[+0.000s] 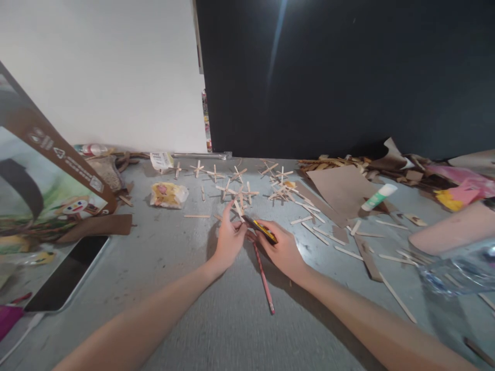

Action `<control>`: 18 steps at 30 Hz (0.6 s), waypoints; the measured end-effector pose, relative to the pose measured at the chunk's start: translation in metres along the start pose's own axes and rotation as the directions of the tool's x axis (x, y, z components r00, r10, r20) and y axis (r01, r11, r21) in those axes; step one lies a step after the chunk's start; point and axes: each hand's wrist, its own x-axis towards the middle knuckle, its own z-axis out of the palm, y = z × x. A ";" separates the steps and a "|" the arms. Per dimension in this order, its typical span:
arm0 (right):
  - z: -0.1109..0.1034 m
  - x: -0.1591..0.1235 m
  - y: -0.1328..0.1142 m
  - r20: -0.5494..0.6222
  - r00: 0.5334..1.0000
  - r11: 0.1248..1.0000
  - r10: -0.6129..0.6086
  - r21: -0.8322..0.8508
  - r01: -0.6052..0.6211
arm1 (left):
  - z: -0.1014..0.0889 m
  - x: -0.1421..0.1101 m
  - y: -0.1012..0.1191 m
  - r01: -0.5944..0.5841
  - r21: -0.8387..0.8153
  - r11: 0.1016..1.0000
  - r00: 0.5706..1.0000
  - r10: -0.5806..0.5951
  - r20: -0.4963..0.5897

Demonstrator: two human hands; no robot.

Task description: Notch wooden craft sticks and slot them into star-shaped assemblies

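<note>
My left hand (229, 238) pinches a pale wooden stick (237, 208) that stands tilted above the grey table (216, 319). My right hand (283, 249) is closed on a black and yellow utility knife (261, 229), whose tip points at the stick. A red pencil (263, 275) lies on the table between my wrists. Several stick crosses (240, 188) and loose sticks are scattered just beyond my hands.
A glue stick (379, 197) lies on brown card (340, 188) at the right, with paper scraps (460, 188) behind. A clear plastic bag (460, 268) sits far right. A tablet (65, 281) and printed box (42, 190) stand at the left. A small wrapped packet (169, 195) lies left of the sticks.
</note>
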 end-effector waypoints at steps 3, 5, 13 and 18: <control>0.000 0.000 0.001 -0.005 1.000 1.000 -0.015 -0.002 0.015 | -0.001 0.001 -0.002 -0.008 -0.007 1.000 1.000 0.008 0.000; 0.001 0.000 0.002 -0.008 1.000 1.000 -0.028 -0.001 0.028 | -0.002 0.001 -0.003 -0.016 -0.010 1.000 1.000 0.015 -0.006; 0.002 -0.001 0.004 -0.030 0.995 0.995 -0.096 -0.041 0.095 | -0.002 0.002 -0.005 -0.020 -0.019 1.000 0.999 0.019 -0.026; 0.001 -0.001 0.004 -0.027 0.994 0.992 -0.111 -0.064 0.109 | -0.002 0.002 -0.005 -0.010 -0.002 1.000 1.000 0.010 -0.017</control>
